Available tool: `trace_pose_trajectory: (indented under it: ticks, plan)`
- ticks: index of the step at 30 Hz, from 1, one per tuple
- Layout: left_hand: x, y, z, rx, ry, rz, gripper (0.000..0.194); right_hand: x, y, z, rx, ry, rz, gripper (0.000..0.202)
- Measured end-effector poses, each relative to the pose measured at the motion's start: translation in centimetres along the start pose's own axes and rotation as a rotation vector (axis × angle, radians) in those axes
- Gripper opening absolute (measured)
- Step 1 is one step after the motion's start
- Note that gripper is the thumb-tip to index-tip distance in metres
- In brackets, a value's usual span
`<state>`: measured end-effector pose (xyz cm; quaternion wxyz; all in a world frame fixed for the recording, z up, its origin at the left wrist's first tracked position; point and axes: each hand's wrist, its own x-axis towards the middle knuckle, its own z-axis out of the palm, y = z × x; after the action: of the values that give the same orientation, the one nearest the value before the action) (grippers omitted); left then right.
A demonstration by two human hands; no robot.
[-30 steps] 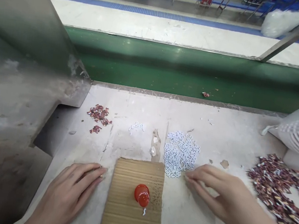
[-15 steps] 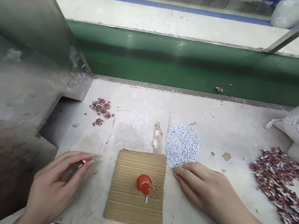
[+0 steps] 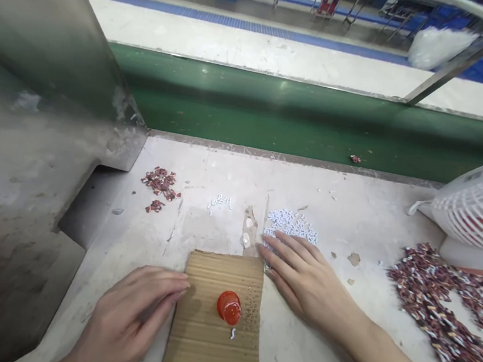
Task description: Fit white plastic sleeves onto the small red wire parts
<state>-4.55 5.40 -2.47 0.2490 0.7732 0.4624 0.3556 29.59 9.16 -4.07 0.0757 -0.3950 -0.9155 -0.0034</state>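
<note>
The right hand (image 3: 304,275) lay flat and open over the heap of small white pieces (image 3: 291,223), covering its near half. One piece would come away best pinched lightly at the heap's edge. The left hand (image 3: 135,315), fingers loosely curled and holding nothing visible, touched the brown corrugated cardboard square (image 3: 215,332) (a red rounded cap (image 3: 229,307) sat there). Pieces beneath the palm were hidden.

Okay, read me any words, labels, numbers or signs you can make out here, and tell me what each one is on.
No readable text anywhere.
Small white pieces under the right hand: any marks too small to read.
Red patterned pieces: print too small and blurred.
Cardboard, red cap, white fan: no lettering visible.
</note>
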Motion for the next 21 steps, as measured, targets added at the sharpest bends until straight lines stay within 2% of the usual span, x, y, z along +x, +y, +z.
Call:
trace_pose_trajectory:
  ticks: [3, 9, 12, 16, 21]
  plan:
    - [-0.1, -0.4, -0.2, 0.016, 0.010, -0.045, 0.020, -1.1, 1.2, 0.2, -0.029, -0.003, 0.025, 0.034]
    - [-0.9, -1.1, -1.5, 0.067, 0.072, -0.135, 0.012, -4.4, 3.5, -1.0, -0.044, 0.026, 0.164, 0.039]
    - [-0.8, -0.9, -1.5, 0.059, 0.078, -0.147, 0.011, -4.3, 4.2, -1.0, -0.028, 0.041, 0.219, 0.033]
    - [-0.9, -1.1, -1.6, 0.083, 0.072, -0.152, 0.010, -3.3, 4.7, -0.9, 0.025, 0.048, 0.192, 0.021]
    - [-1.4, -1.8, -2.3, 0.151, 0.125, -0.272, 0.014, -3.2, 5.4, -1.4, 0.077, 0.061, 0.171, 0.021]
